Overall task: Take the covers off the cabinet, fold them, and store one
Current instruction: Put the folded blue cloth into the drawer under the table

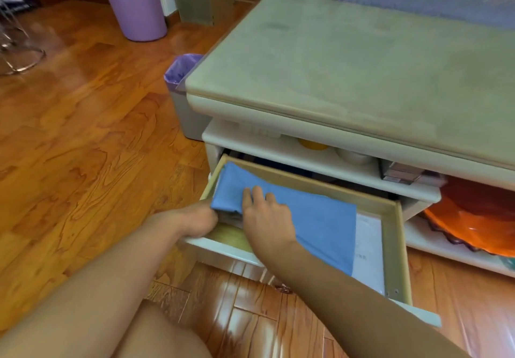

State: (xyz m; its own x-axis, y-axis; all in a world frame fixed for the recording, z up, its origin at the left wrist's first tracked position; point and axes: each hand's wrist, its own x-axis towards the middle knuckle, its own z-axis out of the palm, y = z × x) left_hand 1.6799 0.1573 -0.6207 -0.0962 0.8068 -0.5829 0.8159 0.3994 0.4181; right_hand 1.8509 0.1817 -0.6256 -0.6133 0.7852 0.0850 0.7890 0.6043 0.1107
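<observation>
A folded blue cover (315, 218) lies inside the pulled-out drawer (397, 246) of the low white cabinet (348, 73). My left hand (195, 219) is at the cover's near left corner, its fingers tucked under the fold. My right hand (267, 215) rests flat on top of the cover with fingers spread. White papers (367, 257) show under the cover at the drawer's right side. The cabinet top bears a pale green padded surface.
A bin with a purple liner (181, 76) stands at the cabinet's left end. A lilac cylindrical stool (135, 3) stands on the wooden floor behind. An orange dish (479, 218) sits on the cabinet's lower right shelf. Bowls (351, 155) and boxes fill the open shelf.
</observation>
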